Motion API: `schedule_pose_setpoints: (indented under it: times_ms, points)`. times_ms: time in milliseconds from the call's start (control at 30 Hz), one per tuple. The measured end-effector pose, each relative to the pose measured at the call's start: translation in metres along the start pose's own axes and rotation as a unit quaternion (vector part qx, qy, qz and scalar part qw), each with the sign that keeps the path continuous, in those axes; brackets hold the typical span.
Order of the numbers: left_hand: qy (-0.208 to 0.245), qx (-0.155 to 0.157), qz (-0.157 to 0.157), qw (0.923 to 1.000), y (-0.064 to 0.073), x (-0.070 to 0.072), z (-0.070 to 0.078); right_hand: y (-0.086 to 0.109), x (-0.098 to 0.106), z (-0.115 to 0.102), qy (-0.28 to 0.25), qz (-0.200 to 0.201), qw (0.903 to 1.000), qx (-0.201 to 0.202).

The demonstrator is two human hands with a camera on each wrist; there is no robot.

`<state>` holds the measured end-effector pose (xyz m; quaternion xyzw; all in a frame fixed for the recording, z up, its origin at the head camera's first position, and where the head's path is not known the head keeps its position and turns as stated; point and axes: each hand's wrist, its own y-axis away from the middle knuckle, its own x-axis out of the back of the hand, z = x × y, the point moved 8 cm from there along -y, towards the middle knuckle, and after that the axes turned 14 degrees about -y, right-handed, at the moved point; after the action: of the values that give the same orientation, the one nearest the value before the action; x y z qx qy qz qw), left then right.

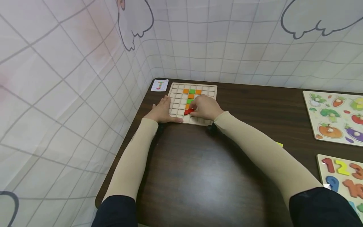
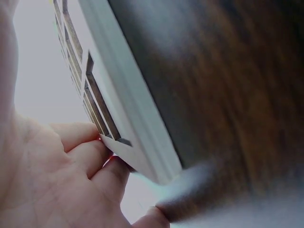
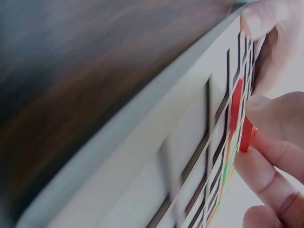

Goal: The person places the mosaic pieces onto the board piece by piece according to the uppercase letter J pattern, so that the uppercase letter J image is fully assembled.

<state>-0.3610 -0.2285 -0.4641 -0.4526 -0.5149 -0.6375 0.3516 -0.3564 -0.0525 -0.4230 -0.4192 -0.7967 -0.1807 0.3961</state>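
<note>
A pale wooden grid board point(image 1: 177, 106) lies at the far left of the table. My left hand point(image 1: 161, 111) holds its near left corner, fingers along the left side and thumb over the front rim. Those fingers point(image 2: 92, 154) touch the board's side in the left wrist view. Over the board, my right hand point(image 1: 206, 107) pinches a red square tile point(image 3: 246, 135) between thumb and fingers. Another red tile point(image 3: 236, 105) sits in a cell beside it. Orange tiles point(image 1: 191, 96) and green tiles point(image 1: 192, 91) fill a top row and a column below it.
A small pattern card point(image 1: 159, 85) with a coloured J lies behind the board's left side. At the right are a vegetable puzzle board point(image 1: 312, 108) and a number puzzle board point(image 1: 321, 162). A yellow piece point(image 1: 279, 144) shows past the right forearm. Grid-patterned cloth stands behind and left.
</note>
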Motion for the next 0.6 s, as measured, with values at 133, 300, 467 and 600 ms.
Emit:
schedule_pose_setpoints:
  times_ms: [133,300,467,600]
  points:
    - [0.003,-0.003,0.000,1.0000,0.000,0.000,0.000,-0.012,-0.012,-0.013,0.007,-0.006,1.0000,0.004]
    - [0.001,-0.006,0.002,1.0000,0.001,0.000,0.002,-0.022,-0.021,-0.021,0.015,-0.004,0.9998,-0.012]
    - [0.000,-0.006,0.004,1.0000,0.003,0.001,0.002,-0.030,-0.027,-0.022,0.021,-0.003,0.9995,-0.025]
    - [0.002,-0.005,0.003,1.0000,0.003,0.001,0.001,-0.036,-0.030,-0.023,0.024,-0.006,0.9992,-0.033]
